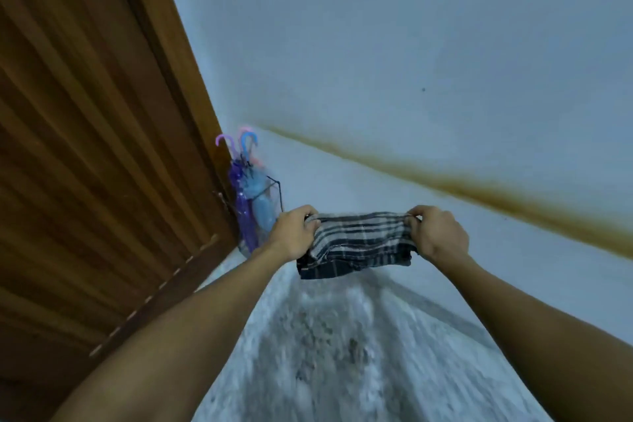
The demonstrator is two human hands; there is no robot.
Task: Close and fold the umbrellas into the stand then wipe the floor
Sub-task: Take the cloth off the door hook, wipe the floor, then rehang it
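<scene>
A dark checked cloth (359, 243) with pale stripes hangs stretched between both hands above the floor. My left hand (294, 233) grips its left top corner and my right hand (440, 233) pinches its right top corner. Behind my left hand a thin wire stand (274, 192) stands in the corner by the door. It holds three closed umbrellas: a purple one (239, 202), a light blue one (262, 209) and a pink one whose handle (245, 130) just shows. The speckled grey floor (342, 353) below is blurred.
A brown wooden door (96, 154) fills the left side, close to my left arm. A pale wall (411, 62) with a brown stain band (479, 192) runs along the right. The floor forms a narrow strip between door and wall.
</scene>
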